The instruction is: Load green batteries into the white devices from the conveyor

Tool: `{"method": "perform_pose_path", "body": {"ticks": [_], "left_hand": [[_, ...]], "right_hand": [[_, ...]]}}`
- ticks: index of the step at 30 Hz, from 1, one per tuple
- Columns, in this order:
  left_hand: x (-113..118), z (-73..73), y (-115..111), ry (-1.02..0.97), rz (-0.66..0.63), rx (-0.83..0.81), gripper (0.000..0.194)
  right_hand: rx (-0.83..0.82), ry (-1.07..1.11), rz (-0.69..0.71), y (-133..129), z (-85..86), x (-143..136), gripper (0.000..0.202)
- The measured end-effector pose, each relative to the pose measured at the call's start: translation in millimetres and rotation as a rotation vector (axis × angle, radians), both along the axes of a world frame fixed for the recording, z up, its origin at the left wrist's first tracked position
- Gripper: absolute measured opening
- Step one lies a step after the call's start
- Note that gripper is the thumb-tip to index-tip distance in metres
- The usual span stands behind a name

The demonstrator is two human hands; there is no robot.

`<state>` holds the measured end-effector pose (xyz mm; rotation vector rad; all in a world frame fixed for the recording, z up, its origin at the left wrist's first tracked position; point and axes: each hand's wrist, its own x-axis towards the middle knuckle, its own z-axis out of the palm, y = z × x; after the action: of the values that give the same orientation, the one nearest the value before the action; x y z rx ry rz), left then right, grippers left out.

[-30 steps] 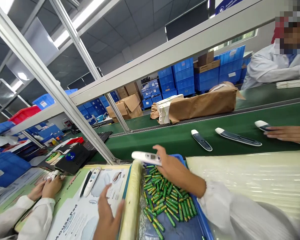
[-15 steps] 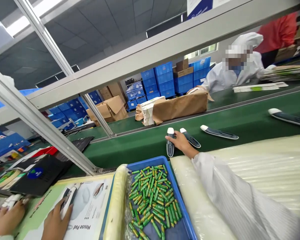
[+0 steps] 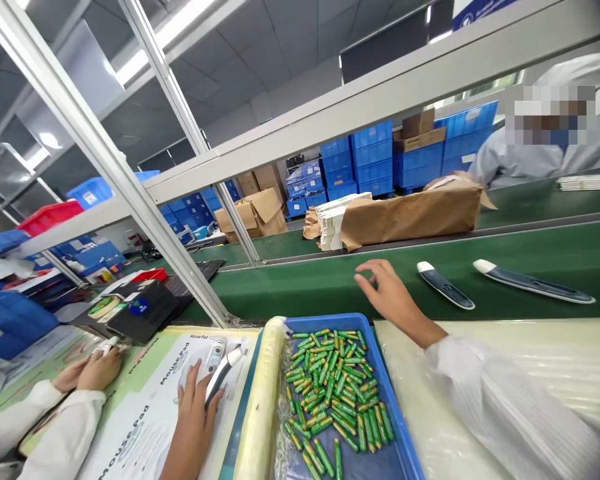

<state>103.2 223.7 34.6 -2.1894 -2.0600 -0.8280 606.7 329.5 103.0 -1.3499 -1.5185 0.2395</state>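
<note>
My right hand (image 3: 393, 297) is raised over the green conveyor belt (image 3: 300, 277), its thumb and fingers apart with nothing between them. To its right on the belt lie a dark handheld device with a white tip (image 3: 446, 287) and a longer-looking one (image 3: 535, 281). My left hand (image 3: 195, 407) grips another white-tipped device (image 3: 223, 377) between thumb and fingers, over the printed mouse pad sheet (image 3: 140, 427). Just beyond that device, a pale device with a small screen (image 3: 215, 353) lies on the sheet.
A blue tray (image 3: 397, 407) of green batteries (image 3: 330, 387) stands between my arms, with a foam roll (image 3: 263, 400) on its left. Metal posts (image 3: 167, 247) rise behind. Another person's hands (image 3: 93, 370) are at the left; a masked person (image 3: 555, 153) is across the belt.
My right hand has let go of the device it held on the belt. The pale device beyond my left hand was not visible there before. The view has shifted left.
</note>
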Motion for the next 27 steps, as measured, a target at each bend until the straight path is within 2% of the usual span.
{"method": "perform_pose_path", "body": {"ticks": [2, 4, 5, 6, 8, 9, 11, 15, 19, 22, 25, 27], "left_hand": [[27, 25.5, -16, 0.007, -0.088, 0.06, 0.042], [60, 51.2, -34, 0.041, -0.235, 0.028, 0.036], [77, 61.4, -43, 0.054, -0.321, -0.006, 0.034], [92, 68.7, -50, 0.077, -0.4, -0.035, 0.033], [114, 73.9, -62, 0.137, -0.493, -0.084, 0.038], [121, 72.7, -66, 0.164, -0.503, -0.089, 0.04], [125, 66.9, -71, 0.182, -0.471, -0.065, 0.042], [120, 60.2, -77, 0.191, -0.393, -0.005, 0.048], [116, 53.6, -76, 0.231, -0.362, 0.048, 0.056], [113, 43.1, -70, 0.054, -0.232, 0.043, 0.061], [113, 37.3, -65, -0.079, -0.168, -0.047, 0.056], [115, 37.6, -65, -0.129, -0.177, -0.081, 0.05]], "right_hand": [[0.038, -0.078, 0.307, -30, 18.0, -35, 0.045], [-0.006, -0.19, 0.602, -63, 30.1, -71, 0.072], [-0.06, -0.264, 0.724, -79, 33.6, -87, 0.079], [-0.129, -0.352, 0.816, -93, 36.0, -100, 0.076], [-0.27, -0.556, 0.888, -113, 39.9, -115, 0.049], [-0.315, -0.65, 0.873, -119, 42.5, -118, 0.035], [-0.33, -0.764, 0.783, -124, 49.8, -118, 0.023], [-0.233, -0.772, 0.663, -130, 59.0, -112, 0.029], [-0.221, -0.828, 0.696, -135, 53.3, -116, 0.028], [-0.206, -0.609, 0.608, -123, 55.4, -113, 0.036], [-0.178, -0.261, 0.344, -104, 50.6, -114, 0.036], [-0.186, -0.261, 0.271, -96, 37.6, -121, 0.029]]}}
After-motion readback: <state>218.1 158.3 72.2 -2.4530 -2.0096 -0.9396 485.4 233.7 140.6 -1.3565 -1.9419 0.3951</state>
